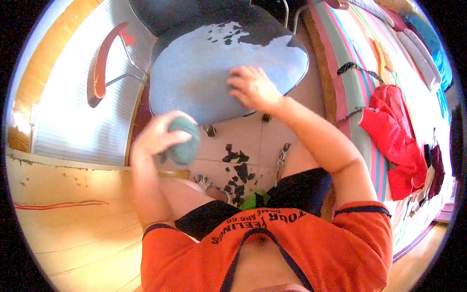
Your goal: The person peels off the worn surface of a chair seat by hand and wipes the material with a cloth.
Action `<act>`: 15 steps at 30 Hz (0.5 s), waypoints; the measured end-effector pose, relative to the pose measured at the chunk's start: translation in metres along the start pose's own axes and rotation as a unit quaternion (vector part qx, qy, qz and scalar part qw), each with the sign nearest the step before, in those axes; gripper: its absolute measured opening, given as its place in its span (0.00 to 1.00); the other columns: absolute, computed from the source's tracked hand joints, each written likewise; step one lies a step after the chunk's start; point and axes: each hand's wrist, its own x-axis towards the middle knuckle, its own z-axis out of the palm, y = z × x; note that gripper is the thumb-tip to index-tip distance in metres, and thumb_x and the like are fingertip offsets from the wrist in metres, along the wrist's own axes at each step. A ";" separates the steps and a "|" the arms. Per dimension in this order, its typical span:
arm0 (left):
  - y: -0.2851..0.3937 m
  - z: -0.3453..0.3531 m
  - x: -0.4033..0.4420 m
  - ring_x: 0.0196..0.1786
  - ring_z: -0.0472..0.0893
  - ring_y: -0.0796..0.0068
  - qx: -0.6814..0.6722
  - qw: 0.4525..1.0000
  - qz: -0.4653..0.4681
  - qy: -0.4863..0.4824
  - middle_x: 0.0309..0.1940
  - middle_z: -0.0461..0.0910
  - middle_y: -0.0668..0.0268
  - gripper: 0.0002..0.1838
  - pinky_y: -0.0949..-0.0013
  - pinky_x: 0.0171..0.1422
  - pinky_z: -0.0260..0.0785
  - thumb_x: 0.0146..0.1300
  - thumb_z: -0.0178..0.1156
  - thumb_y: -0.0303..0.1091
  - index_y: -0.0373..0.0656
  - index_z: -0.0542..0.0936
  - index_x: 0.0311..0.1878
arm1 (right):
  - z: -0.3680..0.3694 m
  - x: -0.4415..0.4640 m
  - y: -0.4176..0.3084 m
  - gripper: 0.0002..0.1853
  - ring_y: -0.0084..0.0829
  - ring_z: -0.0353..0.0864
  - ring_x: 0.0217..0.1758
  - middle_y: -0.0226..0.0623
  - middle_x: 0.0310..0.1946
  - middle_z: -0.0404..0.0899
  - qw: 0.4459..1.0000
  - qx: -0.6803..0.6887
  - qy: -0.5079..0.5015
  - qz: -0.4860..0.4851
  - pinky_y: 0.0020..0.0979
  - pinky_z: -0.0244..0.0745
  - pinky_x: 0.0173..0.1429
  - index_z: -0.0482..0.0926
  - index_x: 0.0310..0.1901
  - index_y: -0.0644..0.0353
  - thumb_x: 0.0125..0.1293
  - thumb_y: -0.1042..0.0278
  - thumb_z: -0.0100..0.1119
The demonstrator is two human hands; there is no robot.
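Note:
A dark green rounded object (185,142), of a kind I cannot make out, is gripped in my left hand (158,134). That hand is raised just off the front left edge of the chair seat (194,90). The seat is pale blue over most of its surface, with ragged black covering (265,27) left toward the back. My right hand (255,90) is over the right half of the seat, fingers bent and apart, with nothing visible in them. Whether its fingertips touch the seat I cannot tell.
Black scraps (238,170) litter the tiled floor between my feet, near a bright green item (252,200). A brown chair armrest (102,68) juts out on the left. To the right stands a bed with a striped cover (348,48) and a red garment (396,141).

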 end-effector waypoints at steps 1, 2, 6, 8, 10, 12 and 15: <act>-0.002 0.026 0.009 0.45 0.80 0.68 0.039 0.996 -0.017 -0.073 0.41 0.81 0.62 0.19 0.65 0.53 0.71 0.53 0.64 0.38 0.39 0.77 0.47 | -0.001 -0.003 0.009 0.18 0.43 0.69 0.58 0.40 0.57 0.71 0.999 -0.031 0.019 0.019 0.46 0.60 0.63 0.78 0.48 0.55 0.59 0.57 0.60; -0.015 0.057 0.021 0.45 0.80 0.66 0.091 0.989 -0.036 -0.114 0.41 0.81 0.60 0.20 0.64 0.52 0.70 0.53 0.65 0.39 0.40 0.77 0.47 | 0.002 -0.007 0.023 0.24 0.45 0.63 0.65 0.42 0.62 0.67 0.997 -0.066 0.013 0.035 0.48 0.53 0.69 0.73 0.57 0.52 0.62 0.51 0.57; -0.119 0.169 0.036 0.50 0.77 0.53 0.206 0.963 -0.033 -0.171 0.46 0.79 0.52 0.26 0.58 0.55 0.68 0.52 0.66 0.43 0.41 0.75 0.53 | 0.007 -0.013 0.035 0.31 0.46 0.51 0.73 0.46 0.69 0.57 0.989 -0.120 -0.007 0.087 0.48 0.43 0.74 0.64 0.66 0.53 0.66 0.43 0.48; -0.131 0.201 0.038 0.53 0.76 0.51 0.241 0.952 -0.058 -0.180 0.49 0.77 0.50 0.29 0.57 0.58 0.67 0.52 0.66 0.45 0.41 0.73 0.56 | 0.020 -0.016 0.036 0.32 0.46 0.53 0.73 0.47 0.68 0.57 0.990 -0.116 0.011 0.083 0.48 0.43 0.74 0.64 0.66 0.53 0.66 0.42 0.46; -0.120 0.214 0.036 0.58 0.73 0.49 0.231 0.946 -0.103 -0.201 0.57 0.72 0.47 0.36 0.56 0.62 0.64 0.51 0.65 0.49 0.42 0.69 0.62 | 0.015 -0.015 0.033 0.33 0.47 0.53 0.73 0.48 0.69 0.56 0.991 -0.098 -0.006 0.086 0.46 0.45 0.74 0.62 0.67 0.54 0.66 0.40 0.43; -0.094 0.199 0.040 0.60 0.71 0.49 0.224 0.939 -0.055 -0.257 0.60 0.68 0.46 0.37 0.56 0.63 0.63 0.52 0.64 0.49 0.43 0.67 0.64 | 0.015 -0.012 0.033 0.33 0.47 0.52 0.73 0.48 0.69 0.56 0.992 -0.083 -0.028 0.092 0.46 0.45 0.74 0.62 0.67 0.54 0.67 0.41 0.43; -0.036 0.149 0.067 0.52 0.77 0.54 0.256 0.941 0.015 -0.222 0.51 0.76 0.48 0.23 0.57 0.57 0.68 0.59 0.60 0.44 0.42 0.75 0.55 | 0.018 -0.008 0.024 0.33 0.47 0.52 0.73 0.50 0.69 0.55 0.992 -0.052 -0.071 0.094 0.44 0.46 0.74 0.61 0.67 0.57 0.66 0.44 0.45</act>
